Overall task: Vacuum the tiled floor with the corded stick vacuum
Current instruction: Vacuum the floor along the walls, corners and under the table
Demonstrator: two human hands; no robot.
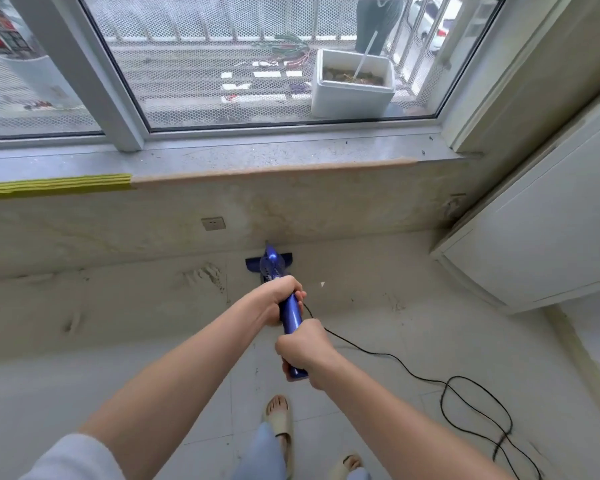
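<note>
The blue vacuum (291, 317) is gripped by both hands, left hand (280, 299) wrapped higher, right hand (305, 351) wrapped near the handle's end. Its head (252, 265) is set on the floor (378, 327) against the wall's foot, and the black cord (465, 393) is looped on the tiles at the right.

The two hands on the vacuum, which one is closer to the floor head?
The left hand: it grips the blue stick vacuum farther down, while the right hand holds the top end.

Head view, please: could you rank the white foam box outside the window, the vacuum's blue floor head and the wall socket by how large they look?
1. White foam box, clearly the largest.
2. Blue floor head, partly hidden by the vacuum body.
3. Wall socket, the smallest.
The box sits farthest from the camera, so its lead is safe.
</note>
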